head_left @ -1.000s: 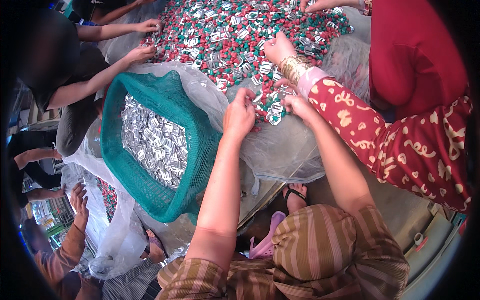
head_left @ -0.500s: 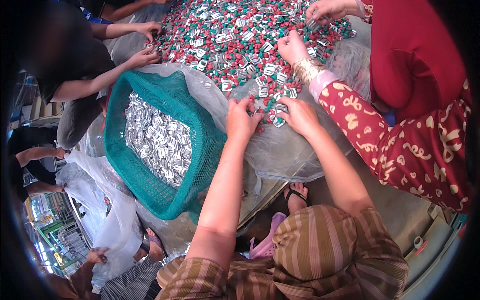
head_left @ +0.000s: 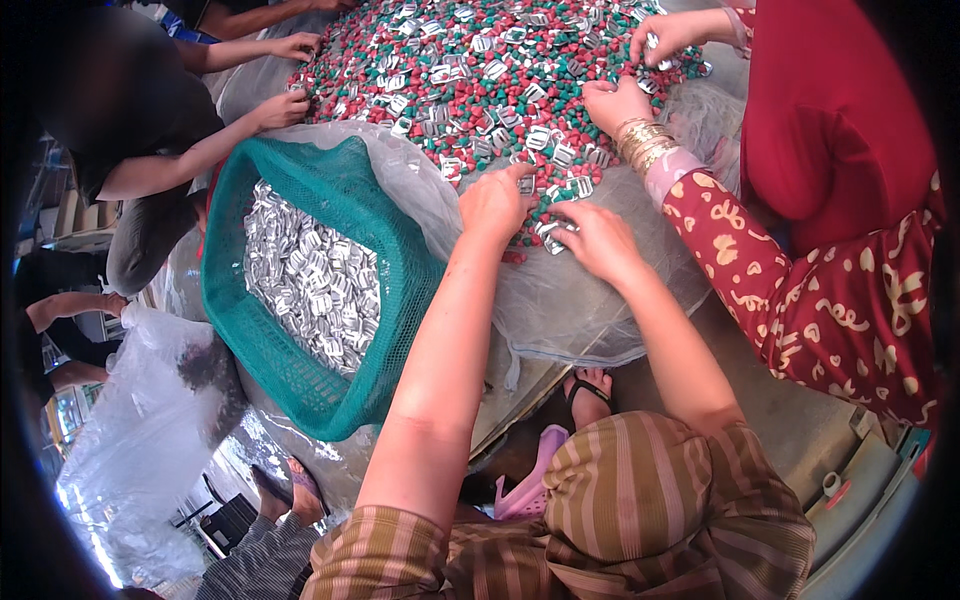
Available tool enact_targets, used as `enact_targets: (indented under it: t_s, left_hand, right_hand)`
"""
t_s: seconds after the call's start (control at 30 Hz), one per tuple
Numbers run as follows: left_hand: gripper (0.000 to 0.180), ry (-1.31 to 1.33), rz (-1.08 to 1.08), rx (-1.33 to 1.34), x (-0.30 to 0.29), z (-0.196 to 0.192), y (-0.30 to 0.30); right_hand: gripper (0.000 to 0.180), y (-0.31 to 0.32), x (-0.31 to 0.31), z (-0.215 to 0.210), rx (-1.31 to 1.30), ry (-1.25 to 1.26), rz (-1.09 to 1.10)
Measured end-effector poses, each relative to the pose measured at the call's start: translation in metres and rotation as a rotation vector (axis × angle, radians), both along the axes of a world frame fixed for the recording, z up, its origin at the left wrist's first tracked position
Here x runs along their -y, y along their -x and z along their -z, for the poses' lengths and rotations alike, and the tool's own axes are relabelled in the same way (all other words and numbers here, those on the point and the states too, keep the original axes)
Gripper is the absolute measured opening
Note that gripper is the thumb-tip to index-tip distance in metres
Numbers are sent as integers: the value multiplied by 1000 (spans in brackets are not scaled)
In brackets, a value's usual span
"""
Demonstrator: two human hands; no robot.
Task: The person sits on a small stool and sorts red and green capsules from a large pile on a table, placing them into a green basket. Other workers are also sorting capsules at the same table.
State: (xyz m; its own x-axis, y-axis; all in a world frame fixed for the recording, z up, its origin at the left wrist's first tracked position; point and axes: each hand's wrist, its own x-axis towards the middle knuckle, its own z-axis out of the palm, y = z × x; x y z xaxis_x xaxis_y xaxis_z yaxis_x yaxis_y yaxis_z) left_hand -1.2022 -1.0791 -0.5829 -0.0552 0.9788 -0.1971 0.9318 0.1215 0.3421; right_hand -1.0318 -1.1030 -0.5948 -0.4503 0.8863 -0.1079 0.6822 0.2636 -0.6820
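Observation:
A heap of red and green pellets (head_left: 462,95) lies before me, with flat silver slotted buckles scattered over it. At its near edge my left hand (head_left: 493,205) has thumb and forefinger closed around a silver buckle (head_left: 527,184). Just to the right, my right hand (head_left: 603,240) pinches one or more silver buckles (head_left: 553,236) between thumb and fingers; how many is hard to make out. Another buckle (head_left: 579,187) rests on the pellets above my right hand. Left of my left forearm, a teal mesh-lined basket (head_left: 228,205) holds many loose silver buckles (head_left: 312,270).
On the right, a co-worker in a patterned red sleeve (head_left: 735,245) handles buckles over the heap. Another co-worker's hand (head_left: 280,108) works at its left edge. Clear plastic sheeting (head_left: 570,310) lies under the heap. Lower left is a large plastic sheet (head_left: 140,440).
My left hand has moved up onto a buckle. My right hand has drawn slightly down with metal in its fingers. The right co-worker's hands shifted right, and the plastic at lower left billowed out.

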Motion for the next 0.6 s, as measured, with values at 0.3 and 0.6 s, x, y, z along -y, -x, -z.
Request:
enact_targets:
  t_s: [0.3, 0.6]
  left_hand:
    - [27, -59, -416, 804, 18, 2, 12]
    - [15, -257, -323, 779, 53, -70, 16]
  right_hand:
    - [30, 6, 0, -10, 175, 82, 20]
    - [34, 14, -10, 17, -163, -14, 222]
